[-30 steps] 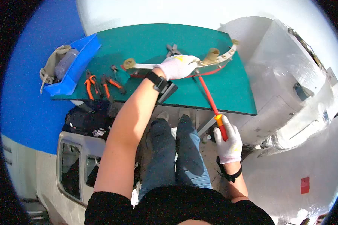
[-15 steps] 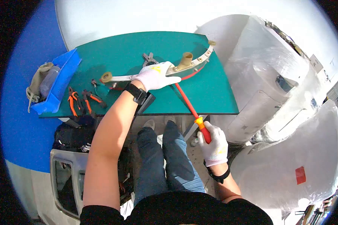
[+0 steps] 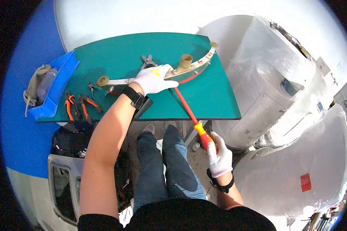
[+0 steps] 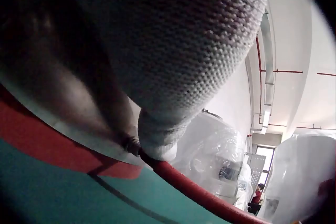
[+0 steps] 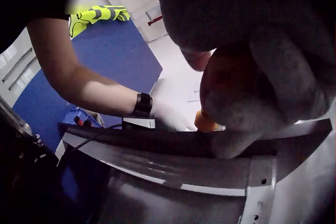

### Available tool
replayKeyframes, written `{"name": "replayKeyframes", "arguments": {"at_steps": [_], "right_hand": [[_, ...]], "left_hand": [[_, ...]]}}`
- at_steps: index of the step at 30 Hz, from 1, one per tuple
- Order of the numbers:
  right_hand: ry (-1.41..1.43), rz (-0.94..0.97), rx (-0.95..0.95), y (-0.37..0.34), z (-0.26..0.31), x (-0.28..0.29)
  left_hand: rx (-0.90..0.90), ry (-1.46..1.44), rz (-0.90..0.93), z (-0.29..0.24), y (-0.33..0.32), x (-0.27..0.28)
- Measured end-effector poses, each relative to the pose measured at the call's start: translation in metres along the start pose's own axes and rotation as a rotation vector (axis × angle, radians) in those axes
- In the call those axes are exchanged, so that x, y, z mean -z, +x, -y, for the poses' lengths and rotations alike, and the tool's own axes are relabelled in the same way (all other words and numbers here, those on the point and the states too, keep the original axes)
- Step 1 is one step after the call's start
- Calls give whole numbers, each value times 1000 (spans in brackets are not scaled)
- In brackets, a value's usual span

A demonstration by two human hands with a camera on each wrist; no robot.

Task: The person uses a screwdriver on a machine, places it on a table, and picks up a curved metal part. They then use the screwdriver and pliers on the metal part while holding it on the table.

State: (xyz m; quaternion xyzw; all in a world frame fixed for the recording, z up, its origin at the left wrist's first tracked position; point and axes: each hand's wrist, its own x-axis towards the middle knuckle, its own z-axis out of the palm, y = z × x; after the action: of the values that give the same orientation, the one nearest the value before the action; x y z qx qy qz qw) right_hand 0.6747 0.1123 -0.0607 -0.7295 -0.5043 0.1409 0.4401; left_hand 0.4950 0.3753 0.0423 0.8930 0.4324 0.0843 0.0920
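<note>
A long curved metal bar with a red lower edge and a tan cylindrical boss lies across the green-topped table. My gloved left hand grips the bar near its middle, the fingers hidden over its far side. In my right hand is the red and yellow handle of a screwdriver, held below the table's front edge. Its red shaft slants up to the bar's near side. In the left wrist view, a gloved fingertip touches the shaft close to a small screw head.
Orange-handled pliers and green-handled cutters lie at the table's left, beside a blue bin holding a cloth and a bottle. A grey clamp-like tool sits behind my left hand. Plastic-wrapped bulky objects stand on the right.
The head view has shifted, so the table sits lower and further left. My left hand stays on the bar. The right hand's fingers have straightened somewhat along the screwdriver handle.
</note>
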Motion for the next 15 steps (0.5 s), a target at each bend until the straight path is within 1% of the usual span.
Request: {"name": "replayKeyframes", "arguments": {"at_steps": [1, 2, 3, 5, 6, 7, 9, 10, 11, 13, 15], "right_hand": [[46, 55, -74, 0, -8, 1], [1, 67, -81, -1, -8, 2], [-2, 71, -75, -3, -10, 3], [26, 26, 19, -7, -10, 0], [44, 39, -37, -9, -4, 2], [42, 43, -35, -9, -4, 0], [22, -126, 176, -10, -10, -6], [-25, -137, 211, -10, -17, -7], [-25, -132, 215, -10, -17, -6], [-234, -156, 248, -9, -17, -4], [-202, -125, 231, -10, -16, -2]], "left_hand": [[-22, -2, -43, 2, 1, -2], [-16, -5, -48, 3, 1, -3], [-27, -1, -52, 4, 1, -4], [-33, -1, -59, 7, 3, -6], [-58, -12, -52, 9, 4, -7], [-83, -22, -45, 11, 5, -8], [-76, -11, -61, 11, 4, -8], [-74, 3, -74, 11, 3, -9], [-69, 1, -76, 10, 3, -7], [-55, -14, -24, 8, 2, -4], [-54, -7, -26, 8, 1, -3]]}}
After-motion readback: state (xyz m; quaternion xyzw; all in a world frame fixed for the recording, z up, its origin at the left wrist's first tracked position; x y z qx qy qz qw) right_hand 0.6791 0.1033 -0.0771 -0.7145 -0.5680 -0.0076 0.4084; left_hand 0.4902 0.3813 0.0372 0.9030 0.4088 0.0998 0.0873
